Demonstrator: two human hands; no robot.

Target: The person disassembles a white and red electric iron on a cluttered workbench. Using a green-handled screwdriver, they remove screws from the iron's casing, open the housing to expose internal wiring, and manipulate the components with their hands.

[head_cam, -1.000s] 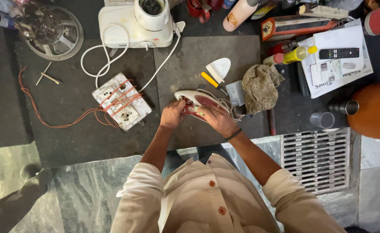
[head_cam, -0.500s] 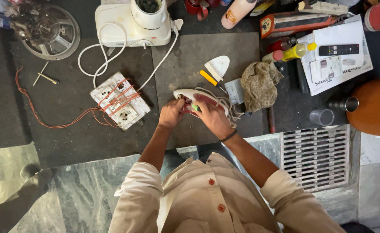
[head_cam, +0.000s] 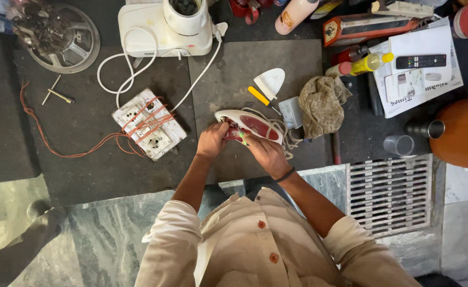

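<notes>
A red and white electric iron (head_cam: 258, 125) lies tilted on the dark mat (head_cam: 244, 64), its cord looped beside it. My left hand (head_cam: 212, 139) grips the iron's rear end from the left. My right hand (head_cam: 266, 154) lies against the iron's near side, its fingers pinched on a small green-tipped tool (head_cam: 241, 136) held to the iron's rear. Both hands meet at that end, and the spot they work on is partly hidden by the fingers.
Just beyond the iron are a yellow-handled screwdriver (head_cam: 258, 95), a white iron-shaped plate (head_cam: 270, 82) and a rag (head_cam: 321, 103). A switchboard (head_cam: 149, 123) wound with orange wire sits left, a white mixer base (head_cam: 165, 26) behind. Right: glass (head_cam: 398, 144), steel cup (head_cam: 428, 128), orange pot (head_cam: 462, 133), floor grate (head_cam: 390, 191).
Both hands stay on the iron and shift only a little at its rear end. The view has drifted slightly.
</notes>
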